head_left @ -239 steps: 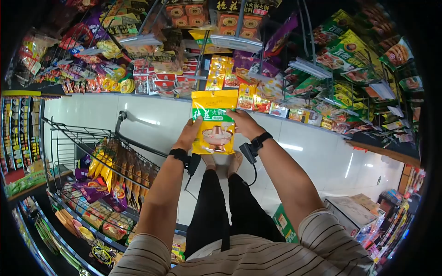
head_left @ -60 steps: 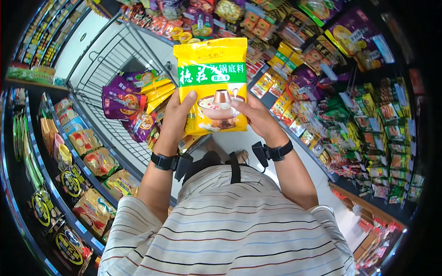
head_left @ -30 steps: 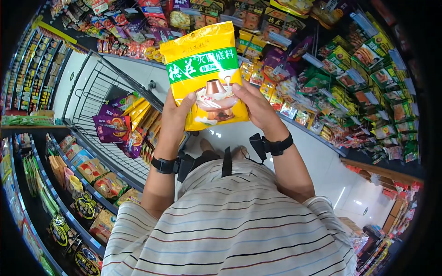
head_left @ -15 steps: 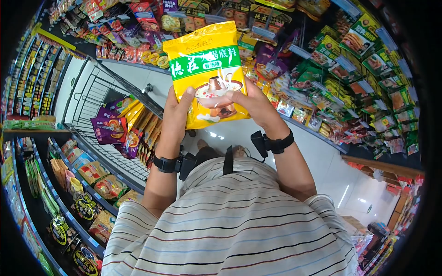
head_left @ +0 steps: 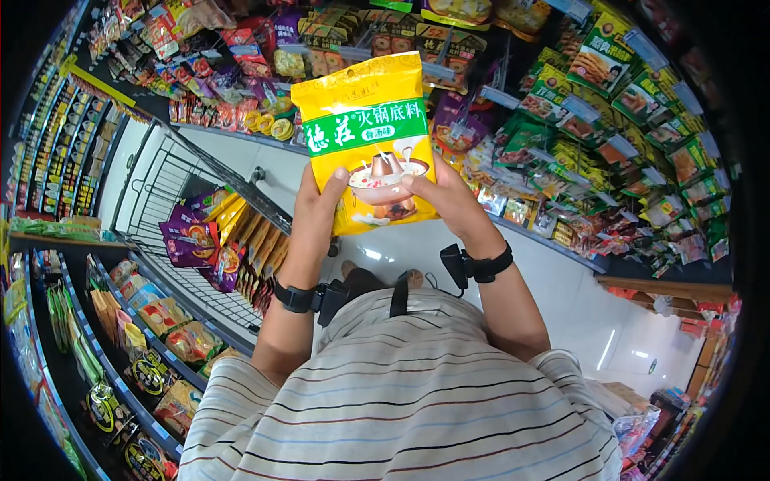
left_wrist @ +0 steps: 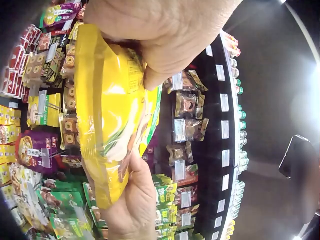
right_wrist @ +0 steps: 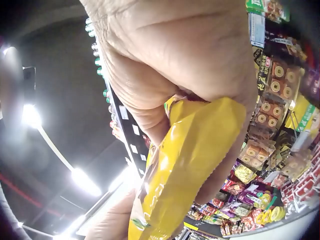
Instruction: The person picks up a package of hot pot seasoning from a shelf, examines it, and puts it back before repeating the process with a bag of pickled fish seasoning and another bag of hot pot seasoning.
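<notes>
Both hands hold a yellow bag of hot pot soup base [head_left: 357,92] upright in front of the chest, its printed front facing the head camera. It has a green band and a picture of a steaming pot. My left hand [head_left: 314,204] grips the lower left edge, thumb on the front. On the lower right edge is my right hand [head_left: 453,204], its thumb pressed over the pot picture. The left wrist view shows the bulging bag [left_wrist: 112,110] side-on beneath the left hand [left_wrist: 165,35]. In the right wrist view, the right hand [right_wrist: 175,55] pinches the bag's edge; most fingers are hidden behind it.
A wire shopping cart [head_left: 160,164] stands at the left, holding purple packets [head_left: 188,240] and yellow bags [head_left: 233,216]. Shelves of hanging seasoning packets [head_left: 553,96] curve across the front and right. Another shelf with bagged goods [head_left: 164,317] runs along the lower left.
Compared with eight seconds ago, the bag is nearer the head camera and the cart appears closer. Over the last second, the bag has shifted slightly down and right, still in both hands.
</notes>
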Demonstrator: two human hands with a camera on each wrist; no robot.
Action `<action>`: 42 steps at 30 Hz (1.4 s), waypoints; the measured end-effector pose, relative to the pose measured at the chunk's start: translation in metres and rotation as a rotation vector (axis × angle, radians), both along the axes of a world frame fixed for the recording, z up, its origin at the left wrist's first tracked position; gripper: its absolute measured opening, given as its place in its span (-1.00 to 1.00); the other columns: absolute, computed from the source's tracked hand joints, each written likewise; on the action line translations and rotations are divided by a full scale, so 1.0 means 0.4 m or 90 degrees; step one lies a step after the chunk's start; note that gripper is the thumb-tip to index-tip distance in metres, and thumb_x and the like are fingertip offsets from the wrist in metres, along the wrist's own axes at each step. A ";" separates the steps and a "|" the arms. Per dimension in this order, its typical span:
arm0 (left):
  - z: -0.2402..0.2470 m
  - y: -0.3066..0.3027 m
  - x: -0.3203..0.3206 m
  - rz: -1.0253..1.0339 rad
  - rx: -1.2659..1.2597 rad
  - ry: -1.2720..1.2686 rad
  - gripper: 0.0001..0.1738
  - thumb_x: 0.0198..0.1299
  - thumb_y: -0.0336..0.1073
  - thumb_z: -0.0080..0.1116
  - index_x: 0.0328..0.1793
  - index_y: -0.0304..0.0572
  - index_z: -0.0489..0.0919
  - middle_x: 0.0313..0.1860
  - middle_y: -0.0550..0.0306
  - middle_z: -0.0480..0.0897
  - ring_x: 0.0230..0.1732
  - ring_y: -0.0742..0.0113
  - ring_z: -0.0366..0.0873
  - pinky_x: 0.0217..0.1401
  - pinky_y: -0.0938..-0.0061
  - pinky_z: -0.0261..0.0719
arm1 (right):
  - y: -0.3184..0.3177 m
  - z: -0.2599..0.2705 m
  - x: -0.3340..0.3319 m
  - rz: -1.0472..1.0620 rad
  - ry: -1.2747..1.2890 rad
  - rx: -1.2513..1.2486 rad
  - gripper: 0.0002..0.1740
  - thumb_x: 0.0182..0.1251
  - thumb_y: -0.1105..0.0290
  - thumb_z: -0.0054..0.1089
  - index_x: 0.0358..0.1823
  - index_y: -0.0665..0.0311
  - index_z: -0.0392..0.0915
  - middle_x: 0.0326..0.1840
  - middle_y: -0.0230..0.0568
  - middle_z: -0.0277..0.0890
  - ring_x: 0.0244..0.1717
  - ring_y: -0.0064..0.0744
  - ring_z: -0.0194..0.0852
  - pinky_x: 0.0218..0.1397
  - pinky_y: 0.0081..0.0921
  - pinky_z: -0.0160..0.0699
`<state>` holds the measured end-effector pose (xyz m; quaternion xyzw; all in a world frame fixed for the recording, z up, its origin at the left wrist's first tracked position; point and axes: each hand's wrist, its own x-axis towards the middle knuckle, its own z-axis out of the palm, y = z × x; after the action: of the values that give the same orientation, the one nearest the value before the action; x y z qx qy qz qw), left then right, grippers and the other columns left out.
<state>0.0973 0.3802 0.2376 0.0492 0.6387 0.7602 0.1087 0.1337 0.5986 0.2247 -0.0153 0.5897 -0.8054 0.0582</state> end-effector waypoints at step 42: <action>-0.055 0.019 -0.002 -0.341 0.636 -0.438 -0.29 0.51 0.28 -0.21 0.37 -0.23 0.34 0.14 -0.20 0.49 -0.08 0.01 0.39 -0.14 0.23 0.57 | -0.149 0.170 0.143 0.152 0.435 0.416 -0.54 0.35 0.29 0.35 0.23 0.34 0.61 0.30 -0.02 0.59 0.45 0.05 0.40 0.49 -0.11 0.38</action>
<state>0.0966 0.3877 0.2158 0.0052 0.1041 0.8840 0.4557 0.1910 0.5391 0.2928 -0.3268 0.7913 -0.5148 -0.0449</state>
